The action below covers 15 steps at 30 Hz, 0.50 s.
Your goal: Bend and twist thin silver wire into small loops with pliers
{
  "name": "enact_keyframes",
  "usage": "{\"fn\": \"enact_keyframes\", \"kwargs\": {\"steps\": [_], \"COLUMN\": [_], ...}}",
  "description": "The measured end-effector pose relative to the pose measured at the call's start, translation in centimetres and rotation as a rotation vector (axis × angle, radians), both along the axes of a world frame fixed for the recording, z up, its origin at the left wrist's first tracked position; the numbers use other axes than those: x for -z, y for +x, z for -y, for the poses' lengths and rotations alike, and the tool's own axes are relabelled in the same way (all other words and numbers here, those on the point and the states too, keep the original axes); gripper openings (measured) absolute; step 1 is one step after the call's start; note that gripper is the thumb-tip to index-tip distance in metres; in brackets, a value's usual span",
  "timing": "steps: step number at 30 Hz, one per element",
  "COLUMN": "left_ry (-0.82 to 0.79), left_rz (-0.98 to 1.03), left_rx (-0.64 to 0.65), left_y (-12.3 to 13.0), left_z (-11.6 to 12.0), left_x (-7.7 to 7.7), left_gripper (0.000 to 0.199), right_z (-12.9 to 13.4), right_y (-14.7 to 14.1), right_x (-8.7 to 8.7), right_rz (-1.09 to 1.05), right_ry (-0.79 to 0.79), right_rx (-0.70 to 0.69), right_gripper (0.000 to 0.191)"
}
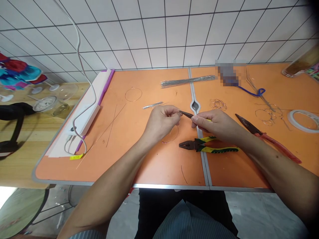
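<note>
My right hand (214,124) is shut around small pliers with dark pointed jaws (186,114) and a yellow grip showing past my fingers. My left hand (160,121) pinches its thumb and fingertips together right at the jaw tips. Anything held there is too thin to make out. Below my hands lie a thin wire loop (173,136) and combination pliers with yellow-and-black handles (206,145). To the right of my right hand rest long-nose pliers with red handles (264,136).
The orange table (164,166) has a grey metal edge and centre strip. On it lie a wire ring (133,94), a bundle of straight wires (186,81), tangled wire (218,104), a tape roll (302,121) and a white power strip (82,116). Drinking glasses (50,103) stand beyond its left edge.
</note>
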<state>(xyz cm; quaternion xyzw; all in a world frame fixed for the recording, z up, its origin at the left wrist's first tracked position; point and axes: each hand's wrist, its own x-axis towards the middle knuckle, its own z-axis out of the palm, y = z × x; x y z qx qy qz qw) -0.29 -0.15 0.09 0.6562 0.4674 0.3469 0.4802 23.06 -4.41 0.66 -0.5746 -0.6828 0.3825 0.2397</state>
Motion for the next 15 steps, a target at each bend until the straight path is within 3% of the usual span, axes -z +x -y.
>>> {"fn": "enact_keyframes", "kwargs": {"steps": [15], "left_ry": [-0.038], "left_rz": [0.003], "left_rx": [-0.007], "left_y": [0.01], "left_z": [0.02], "left_x": [-0.09], "left_gripper": [0.025], "right_z": [0.40], "right_y": [-0.28], "right_x": [0.14], "right_rz": [0.128], "right_ry": [0.142], "right_rx": [0.020], "right_gripper": [0.049]}}
